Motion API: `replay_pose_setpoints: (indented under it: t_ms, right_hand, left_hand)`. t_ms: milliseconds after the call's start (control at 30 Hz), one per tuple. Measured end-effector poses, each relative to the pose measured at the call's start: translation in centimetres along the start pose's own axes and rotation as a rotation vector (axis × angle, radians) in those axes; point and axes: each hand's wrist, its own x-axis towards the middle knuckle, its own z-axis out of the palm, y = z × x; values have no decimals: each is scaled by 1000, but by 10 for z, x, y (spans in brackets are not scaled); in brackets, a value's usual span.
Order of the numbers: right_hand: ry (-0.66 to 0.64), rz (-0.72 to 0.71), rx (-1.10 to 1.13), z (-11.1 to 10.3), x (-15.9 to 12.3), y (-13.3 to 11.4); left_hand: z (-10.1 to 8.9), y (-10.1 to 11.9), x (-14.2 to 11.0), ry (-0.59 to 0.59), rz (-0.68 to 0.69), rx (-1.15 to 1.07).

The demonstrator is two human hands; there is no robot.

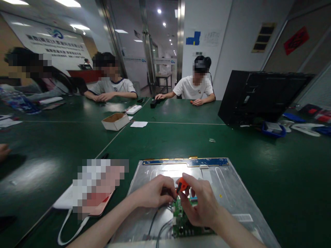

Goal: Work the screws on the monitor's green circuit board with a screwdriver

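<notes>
The metal back of a display panel [222, 193] lies flat in front of me, with a blue circuit strip [181, 162] along its far edge. A green circuit board [178, 220] rests on it, partly covered by my right hand [199, 201]. That hand's thumb and fingers are closed around a small orange and black tool [183, 185], whose exact kind I cannot tell. Beside it, my left hand [160, 191] is pinched close to the board's far left corner; what its fingertips hold is hidden. Dark cables [162, 229] run along the board's left side.
Left of the panel lie a white cable [62, 230] and a pink, phone-like item [102, 206], partly blurred. A white open box [115, 122] stands farther off. A black monitor [261, 96] is at right, near a blue tray [274, 130]. Several people sit around the green table [181, 137].
</notes>
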Motion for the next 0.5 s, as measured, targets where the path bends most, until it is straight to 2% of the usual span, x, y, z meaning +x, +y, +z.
replay_pose_setpoints:
  t_ms: [267, 500]
  right_hand:
    - [35, -14, -7, 1, 3, 0]
    - [14, -6, 11, 1, 2, 0]
  left_hand:
    - [-1, 5, 0, 8, 22, -32]
    - [-1, 5, 0, 12, 31, -19]
